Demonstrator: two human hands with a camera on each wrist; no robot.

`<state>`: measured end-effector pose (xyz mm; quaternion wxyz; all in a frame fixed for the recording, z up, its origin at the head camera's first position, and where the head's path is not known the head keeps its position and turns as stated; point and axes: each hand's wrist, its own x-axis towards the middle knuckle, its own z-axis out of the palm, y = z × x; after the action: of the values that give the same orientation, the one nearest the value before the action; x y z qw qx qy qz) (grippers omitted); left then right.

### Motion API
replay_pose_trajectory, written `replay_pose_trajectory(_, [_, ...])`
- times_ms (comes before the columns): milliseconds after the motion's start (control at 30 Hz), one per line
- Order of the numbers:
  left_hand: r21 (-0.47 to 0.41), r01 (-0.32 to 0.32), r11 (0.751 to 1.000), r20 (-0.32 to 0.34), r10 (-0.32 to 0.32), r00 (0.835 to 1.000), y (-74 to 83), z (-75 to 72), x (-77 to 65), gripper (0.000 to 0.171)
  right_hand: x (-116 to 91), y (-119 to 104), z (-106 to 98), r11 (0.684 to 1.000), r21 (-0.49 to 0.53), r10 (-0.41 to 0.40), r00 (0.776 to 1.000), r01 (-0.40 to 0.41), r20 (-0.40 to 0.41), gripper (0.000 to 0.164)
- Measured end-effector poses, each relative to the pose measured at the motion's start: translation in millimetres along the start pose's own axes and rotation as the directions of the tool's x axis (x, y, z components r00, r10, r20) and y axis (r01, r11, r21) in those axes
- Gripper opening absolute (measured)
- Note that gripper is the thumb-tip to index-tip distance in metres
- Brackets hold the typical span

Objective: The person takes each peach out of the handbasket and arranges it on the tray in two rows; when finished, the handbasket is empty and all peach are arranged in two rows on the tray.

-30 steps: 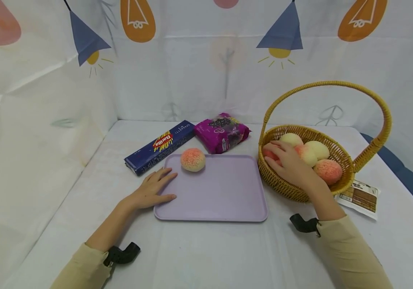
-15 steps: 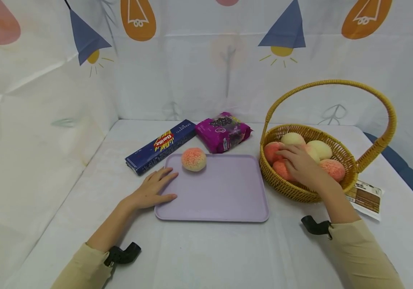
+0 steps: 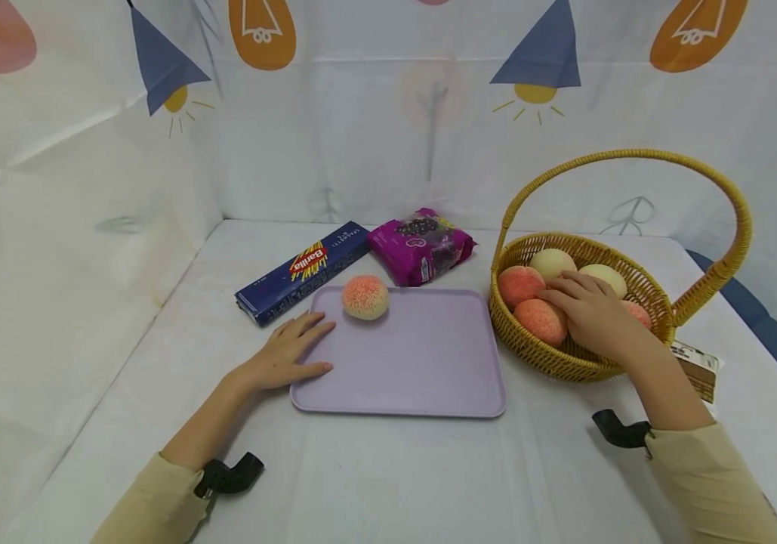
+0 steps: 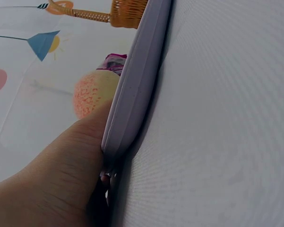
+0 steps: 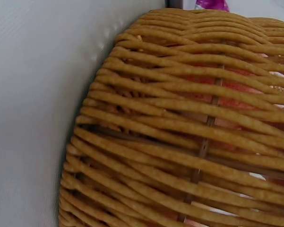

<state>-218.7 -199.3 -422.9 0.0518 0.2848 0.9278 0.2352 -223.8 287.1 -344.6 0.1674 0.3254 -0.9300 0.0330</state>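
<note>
My left hand (image 3: pixel 284 359) rests over the left rim of a lilac tray (image 3: pixel 415 363), fingers spread. In the left wrist view its thumb lies over the tray's edge. One pink and cream peach (image 3: pixel 365 298) sits at the tray's back left. My right hand (image 3: pixel 602 321) reaches into a wicker basket (image 3: pixel 551 366) and lies over the peaches in its middle, fingers bent down; whether they grip one I cannot tell. Two pinker peaches (image 3: pixel 541 323) lie left of the fingers, pale ones (image 3: pixel 553 264) behind. The right wrist view shows only the basket's woven side (image 5: pixel 179 123).
A blue spaghetti box (image 3: pixel 303 272) lies slanted behind the tray's left corner. Beside it is a purple packet (image 3: pixel 422 247). The basket's tall arched handle (image 3: pixel 622 154) rises above the right hand. A brown and white packet (image 3: pixel 697 370) lies partly hidden behind the right forearm.
My right hand has moved rightward inside the basket, from the peaches at the left to those in the middle, uncovering the two pinker ones. The left hand stays on the tray.
</note>
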Motion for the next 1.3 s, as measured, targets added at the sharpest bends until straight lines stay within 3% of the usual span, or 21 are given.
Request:
replay_pose_trajectory(233, [0.007, 0.004, 1.0, 0.0, -0.004, 1.0, -1.2, -0.4, -0.5, 0.073, -0.3, 1.7, 2.9, 0.999, -0.031, -0.011, 0.999, 0.01, -0.046, 0.033])
replay_pose_trajectory(733, [0.002, 0.021, 1.0, 0.003, -0.021, 1.0, -0.6, 2.5, -3.7, 0.073, -3.0, 4.8, 8.0, 0.978, -0.151, 0.143, 0.99, -0.142, 0.0, 0.025])
replay_pose_trajectory(867, [0.002, 0.019, 1.0, 0.002, -0.019, 1.0, -0.7, 2.0, -3.9, 0.073, -6.3, 8.4, 6.4, 0.976, -0.166, 0.128, 0.986, -0.144, -0.104, 0.034])
replay_pose_trajectory(967, [-0.002, 0.017, 1.0, 0.002, -0.017, 1.0, -0.2, 1.6, -3.9, 0.073, -8.4, 12.4, 6.8, 0.978, -0.16, 0.097, 0.972, -0.133, -0.214, 0.043])
replay_pose_trajectory(1033, [-0.004, 0.016, 1.0, 0.002, -0.016, 1.0, 0.1, 1.3, -3.6, 0.073, -9.7, 15.1, 8.4, 0.98, -0.161, 0.069, 0.96, -0.117, -0.272, 0.039])
replay_pose_trajectory(1200, [0.005, 0.008, 1.0, 0.0, -0.008, 1.0, -0.7, 1.6, -1.4, 0.073, -11.6, 18.5, 11.1, 0.988, -0.144, 0.007, 0.938, -0.061, -0.348, 0.058])
replay_pose_trajectory(1300, [0.016, 0.0, 1.0, -0.004, 0.0, 1.0, -1.7, 1.8, 0.3, 0.073, -12.3, 19.2, 11.8, 0.99, -0.14, -0.021, 0.933, -0.031, -0.359, 0.057])
